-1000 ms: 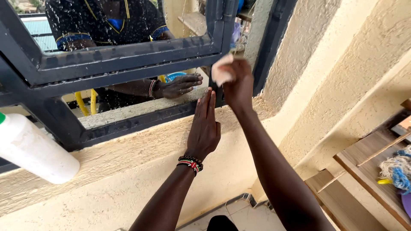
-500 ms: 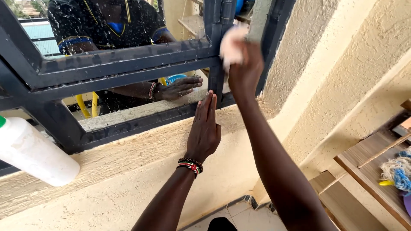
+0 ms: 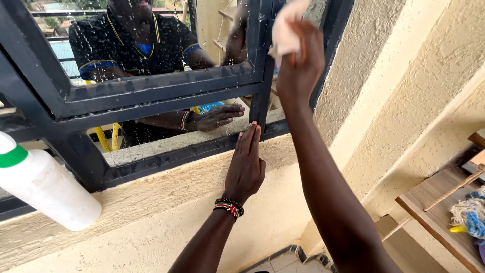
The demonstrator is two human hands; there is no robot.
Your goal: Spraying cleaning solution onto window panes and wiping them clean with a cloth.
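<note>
My right hand [image 3: 300, 63] is raised high and grips a wad of white cloth [image 3: 286, 31], pressing it on the vertical bar of the dark metal window frame [image 3: 260, 76]. My left hand [image 3: 246, 164] lies flat, fingers together, on the rough cream sill [image 3: 151, 187] with its fingertips against the frame's lower rail. It wears a beaded bracelet at the wrist. The wet glass [image 3: 141, 45] mirrors my dark shirt and both my arms.
A white plastic bottle [image 3: 43, 184] with a green band lies on the sill at the left. Textured cream wall [image 3: 404, 76] rises on the right. Wooden shelving [image 3: 444, 202] with a rope mop head [image 3: 467, 212] stands at lower right. Tiled floor shows below.
My right hand has slid the cloth up the vertical frame bar, from near the lower rail to the top. My left hand has stayed flat on the sill.
</note>
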